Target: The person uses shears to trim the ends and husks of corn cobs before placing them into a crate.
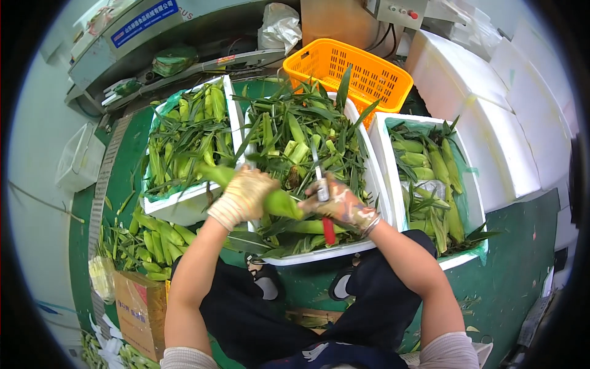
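Observation:
My left hand [244, 192], in a pale striped glove, is closed round an ear of corn [283, 205] in its green husk. The ear lies slantwise, and its upper left end is blurred. In a patterned glove, my right hand [345, 204] grips a knife [328, 231] with a red handle; the blade points away from me. The right fingertips are at the ear's lower right end; whether they also pinch the husk I cannot tell. Below both hands is a white tub [375, 178] heaped with husk leaves, cut stalk ends and corn.
White foam boxes of husked-in corn stand at left [178, 212] and right [382, 138]. An orange crate [393, 80] sits behind the tub. More corn ears [157, 243] lie on the green floor by a cardboard box [138, 307]. Stacked white foam boxes [491, 129] rise at right.

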{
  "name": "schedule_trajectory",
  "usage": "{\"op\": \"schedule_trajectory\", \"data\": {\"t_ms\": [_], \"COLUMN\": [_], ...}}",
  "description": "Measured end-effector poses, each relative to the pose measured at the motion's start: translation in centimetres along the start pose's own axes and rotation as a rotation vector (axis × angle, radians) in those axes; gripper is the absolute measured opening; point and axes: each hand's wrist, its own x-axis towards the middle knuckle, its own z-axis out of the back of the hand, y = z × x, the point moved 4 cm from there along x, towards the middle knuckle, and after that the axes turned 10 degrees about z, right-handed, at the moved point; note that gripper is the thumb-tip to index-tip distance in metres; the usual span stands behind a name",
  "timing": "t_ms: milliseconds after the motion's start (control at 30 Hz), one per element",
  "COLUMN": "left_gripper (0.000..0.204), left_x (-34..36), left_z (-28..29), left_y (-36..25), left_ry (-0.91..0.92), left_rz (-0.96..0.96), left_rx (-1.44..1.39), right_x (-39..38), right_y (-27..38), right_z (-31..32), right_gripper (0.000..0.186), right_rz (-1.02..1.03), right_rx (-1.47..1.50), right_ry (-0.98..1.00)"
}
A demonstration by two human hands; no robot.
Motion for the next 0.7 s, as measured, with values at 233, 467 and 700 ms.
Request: {"op": "schedule_trajectory", "data": {"t_ms": [233, 467, 700], "left_gripper": [0.048, 0.057, 0.053], "left_x": [-0.7, 4.7, 1.4], "left_z": [0.7, -1.6, 0.2], "left_y": [1.0, 1.2, 0.4], "left_ry": [-0.869, -0.263, -0.266], "left_rz": [0.408, 0.525, 0.402], "left_rx": [-0.895, -1.517, -0.689], "right_x": [-1.3, -4.0, -2.9], "right_y": [-3.4, -1.3, -0.2], "right_z": [-3.6, -5.4, -0.9], "right_gripper": [0.046, 0.088, 0.074], "right_rz": [0.033, -0.046, 0.171], "right_rx": [0.802, 0.052, -0.092], "right_ry": [-0.453, -0.065, 0.115]}}
